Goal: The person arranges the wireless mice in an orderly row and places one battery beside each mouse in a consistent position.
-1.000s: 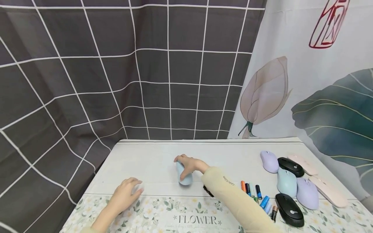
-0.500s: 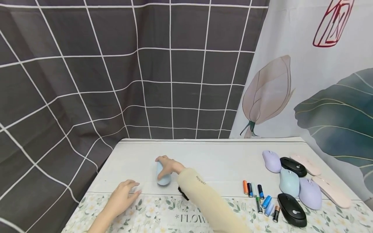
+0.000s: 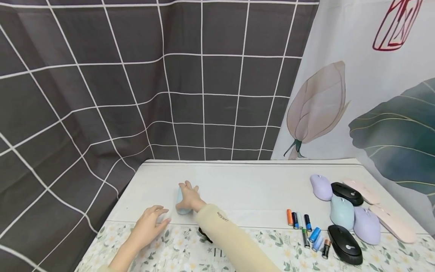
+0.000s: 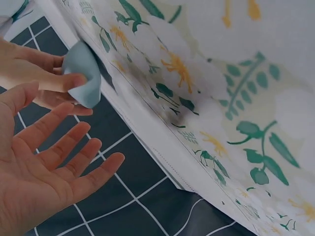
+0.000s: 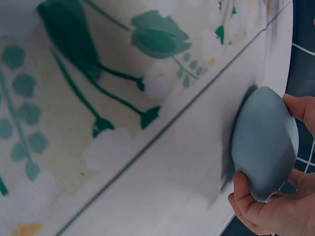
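Note:
A light blue computer mouse [image 3: 184, 211] lies on the white part of the tabletop, left of the middle, partly covered by my right hand [image 3: 191, 198]. The right wrist view has fingers and thumb on opposite sides of the mouse [image 5: 266, 140], its smooth rounded shell showing between them. My left hand [image 3: 147, 226] is to the left and nearer me, over the edge of the floral print. Its fingers are spread and hold nothing, and the left wrist view shows its palm [image 4: 34, 182] beside the other hand and the mouse [image 4: 83, 73].
On the right lie a purple mouse [image 3: 321, 187], a teal mouse [image 3: 341, 212], black mice such as the near one [image 3: 344, 245], and pale pink flat items [image 3: 394, 223]. Several batteries [image 3: 305, 238] lie left of them. A dark grid curtain [image 3: 217, 109] hangs behind the table.
My right hand has slid the light blue mouse leftward across the table, toward my left hand, slowing lately. Its fingers have shifted on the mouse. The left hand stays nearly in place.

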`<state>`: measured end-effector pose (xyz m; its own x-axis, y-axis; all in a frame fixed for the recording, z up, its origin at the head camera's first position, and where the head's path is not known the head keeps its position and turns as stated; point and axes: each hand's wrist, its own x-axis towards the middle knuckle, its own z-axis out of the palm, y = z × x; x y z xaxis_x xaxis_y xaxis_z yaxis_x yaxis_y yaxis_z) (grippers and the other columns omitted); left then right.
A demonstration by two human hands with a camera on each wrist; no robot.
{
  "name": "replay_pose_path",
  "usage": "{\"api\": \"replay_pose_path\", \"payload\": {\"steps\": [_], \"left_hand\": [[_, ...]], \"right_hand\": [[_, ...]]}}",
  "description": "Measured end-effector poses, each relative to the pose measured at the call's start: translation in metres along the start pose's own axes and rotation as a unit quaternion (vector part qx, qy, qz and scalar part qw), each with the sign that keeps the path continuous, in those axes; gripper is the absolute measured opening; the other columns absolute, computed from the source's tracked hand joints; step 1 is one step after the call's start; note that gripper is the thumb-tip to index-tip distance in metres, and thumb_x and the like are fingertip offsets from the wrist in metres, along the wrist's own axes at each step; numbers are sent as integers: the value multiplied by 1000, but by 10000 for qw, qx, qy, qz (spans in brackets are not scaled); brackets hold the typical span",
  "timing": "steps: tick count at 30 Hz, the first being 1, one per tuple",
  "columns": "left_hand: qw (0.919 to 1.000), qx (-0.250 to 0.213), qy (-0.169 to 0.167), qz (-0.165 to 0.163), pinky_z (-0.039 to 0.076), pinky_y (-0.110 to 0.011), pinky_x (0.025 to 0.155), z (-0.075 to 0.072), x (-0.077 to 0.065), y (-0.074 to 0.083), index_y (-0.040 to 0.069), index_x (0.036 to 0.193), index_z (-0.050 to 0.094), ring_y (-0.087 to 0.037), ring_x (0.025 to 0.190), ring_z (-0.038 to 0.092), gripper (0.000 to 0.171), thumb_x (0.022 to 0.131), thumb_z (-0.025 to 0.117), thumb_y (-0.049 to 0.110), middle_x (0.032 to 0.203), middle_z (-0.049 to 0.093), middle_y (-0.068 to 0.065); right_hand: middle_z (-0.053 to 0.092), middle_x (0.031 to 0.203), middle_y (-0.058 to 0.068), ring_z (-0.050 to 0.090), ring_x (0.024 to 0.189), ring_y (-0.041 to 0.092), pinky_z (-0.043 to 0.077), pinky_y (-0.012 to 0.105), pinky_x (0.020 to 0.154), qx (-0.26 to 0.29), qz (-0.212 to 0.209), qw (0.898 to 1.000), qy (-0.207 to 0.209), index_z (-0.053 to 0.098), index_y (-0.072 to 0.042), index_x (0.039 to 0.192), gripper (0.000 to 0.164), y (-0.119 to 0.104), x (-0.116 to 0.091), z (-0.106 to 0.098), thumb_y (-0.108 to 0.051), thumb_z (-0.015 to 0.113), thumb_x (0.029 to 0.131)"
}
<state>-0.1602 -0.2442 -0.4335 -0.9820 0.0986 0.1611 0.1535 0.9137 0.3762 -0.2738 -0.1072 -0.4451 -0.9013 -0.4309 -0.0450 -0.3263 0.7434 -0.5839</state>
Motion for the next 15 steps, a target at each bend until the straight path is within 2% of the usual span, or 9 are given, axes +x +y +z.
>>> {"api": "replay_pose_path", "payload": {"steps": [9, 15], "left_hand": [[9999, 112, 120, -39, 45, -57, 94, -2, 1, 2, -1, 112, 64, -42, 117, 52, 35, 88, 63, 24, 122, 57, -25], [9994, 192, 100, -281, 44, -58, 95, -2, -3, 1, -2, 112, 64, -43, 117, 51, 36, 88, 63, 25, 122, 56, -26]], "right_hand": [[40, 140, 22, 42, 121, 44, 43, 53, 97, -142, -37, 9997, 192, 47, -1, 132, 70, 0, -1, 8, -22, 78, 73], [41, 137, 21, 43, 117, 41, 45, 51, 96, -102, 60, 9998, 176, 46, -1, 133, 69, -2, -2, 10, -24, 77, 75]]}}
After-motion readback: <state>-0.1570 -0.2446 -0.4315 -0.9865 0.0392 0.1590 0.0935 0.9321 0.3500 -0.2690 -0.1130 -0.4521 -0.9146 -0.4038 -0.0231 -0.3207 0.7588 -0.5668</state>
